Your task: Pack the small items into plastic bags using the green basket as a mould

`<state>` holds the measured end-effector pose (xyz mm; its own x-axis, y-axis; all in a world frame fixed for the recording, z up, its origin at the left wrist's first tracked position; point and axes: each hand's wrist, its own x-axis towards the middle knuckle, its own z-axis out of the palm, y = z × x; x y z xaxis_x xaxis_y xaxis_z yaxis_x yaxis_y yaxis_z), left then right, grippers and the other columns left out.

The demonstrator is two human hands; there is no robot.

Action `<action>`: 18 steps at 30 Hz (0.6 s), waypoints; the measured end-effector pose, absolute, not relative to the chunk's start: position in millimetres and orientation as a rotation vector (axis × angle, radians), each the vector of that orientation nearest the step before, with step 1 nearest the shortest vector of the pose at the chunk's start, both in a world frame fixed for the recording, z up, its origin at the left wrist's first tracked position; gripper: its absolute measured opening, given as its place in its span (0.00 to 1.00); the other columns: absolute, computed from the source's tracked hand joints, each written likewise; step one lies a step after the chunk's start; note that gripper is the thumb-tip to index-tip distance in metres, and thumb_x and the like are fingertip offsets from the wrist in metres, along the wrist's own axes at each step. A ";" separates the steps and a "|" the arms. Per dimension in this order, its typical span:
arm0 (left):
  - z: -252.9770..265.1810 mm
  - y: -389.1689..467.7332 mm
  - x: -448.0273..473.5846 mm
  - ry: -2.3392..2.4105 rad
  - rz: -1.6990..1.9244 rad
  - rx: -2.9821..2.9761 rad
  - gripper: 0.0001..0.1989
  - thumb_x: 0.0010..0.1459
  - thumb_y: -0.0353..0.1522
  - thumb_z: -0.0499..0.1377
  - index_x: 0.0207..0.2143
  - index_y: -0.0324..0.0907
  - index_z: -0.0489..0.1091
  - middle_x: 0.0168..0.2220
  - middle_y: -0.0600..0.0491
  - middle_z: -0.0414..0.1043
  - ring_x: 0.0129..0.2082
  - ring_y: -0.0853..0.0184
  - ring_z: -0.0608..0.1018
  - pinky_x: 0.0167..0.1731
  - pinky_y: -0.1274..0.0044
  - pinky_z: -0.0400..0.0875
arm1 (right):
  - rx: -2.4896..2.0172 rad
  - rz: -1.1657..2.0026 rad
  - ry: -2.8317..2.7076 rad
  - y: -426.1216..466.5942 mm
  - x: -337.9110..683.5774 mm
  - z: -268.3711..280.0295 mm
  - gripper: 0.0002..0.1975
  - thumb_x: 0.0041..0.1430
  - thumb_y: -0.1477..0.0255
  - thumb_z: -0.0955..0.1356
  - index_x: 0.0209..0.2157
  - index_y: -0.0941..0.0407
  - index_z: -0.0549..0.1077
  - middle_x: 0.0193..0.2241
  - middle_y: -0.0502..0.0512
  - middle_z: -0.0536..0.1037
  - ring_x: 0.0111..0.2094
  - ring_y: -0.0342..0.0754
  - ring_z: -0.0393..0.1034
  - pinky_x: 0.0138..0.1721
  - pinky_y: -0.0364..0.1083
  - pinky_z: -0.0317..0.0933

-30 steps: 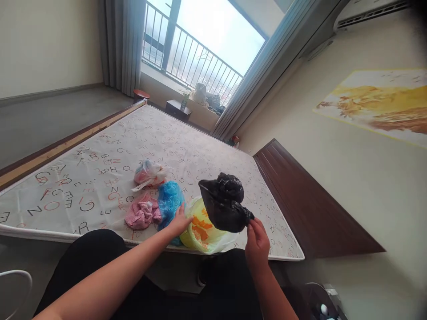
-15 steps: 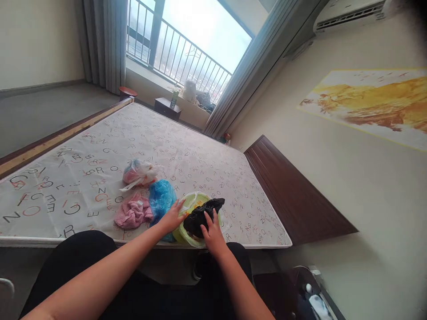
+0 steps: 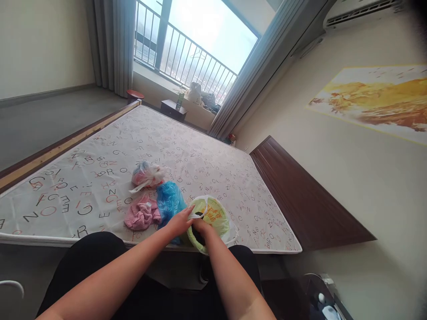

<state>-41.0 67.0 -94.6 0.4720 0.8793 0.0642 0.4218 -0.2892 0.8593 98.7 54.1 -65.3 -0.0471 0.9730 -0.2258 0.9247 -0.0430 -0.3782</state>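
Observation:
A pale green round container (image 3: 197, 246) stands at the bed's near edge, with a translucent white plastic bag (image 3: 232, 234) around it and orange print showing on its side. My left hand (image 3: 183, 221) is at its left rim, thumb up, fingers closed on the white bag edge. Into the opening reaches my right hand (image 3: 201, 226), its fingers hidden inside. A bit of black plastic bag (image 3: 199, 215) shows beside it in the opening. Left of my hands lie a blue plastic bag (image 3: 170, 198), a crumpled pink cloth (image 3: 142, 213) and a tied clear bag (image 3: 150, 174) with pink and blue contents.
The letter-printed mattress (image 3: 100, 191) spreads ahead, with a wooden bed rail (image 3: 66, 144) on the left and a dark headboard (image 3: 307, 200) on the right. Beyond it stand a small dark table (image 3: 173, 110) and a red stool (image 3: 135, 95) near the window.
The black plastic bag went from lying over the container's top to mostly inside it. My right hand moved left and down into the opening. My left hand closed at the rim.

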 end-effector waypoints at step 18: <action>-86.4 66.3 -39.9 1.130 0.687 1.805 0.34 0.62 0.35 0.54 0.70 0.40 0.57 0.68 0.45 0.60 0.68 0.58 0.65 0.67 0.68 0.56 | -1.666 -0.372 -2.424 -154.0 333.7 -30.3 0.26 0.67 0.74 0.63 0.65 0.50 0.63 0.65 0.60 0.66 0.68 0.59 0.58 0.61 0.62 0.65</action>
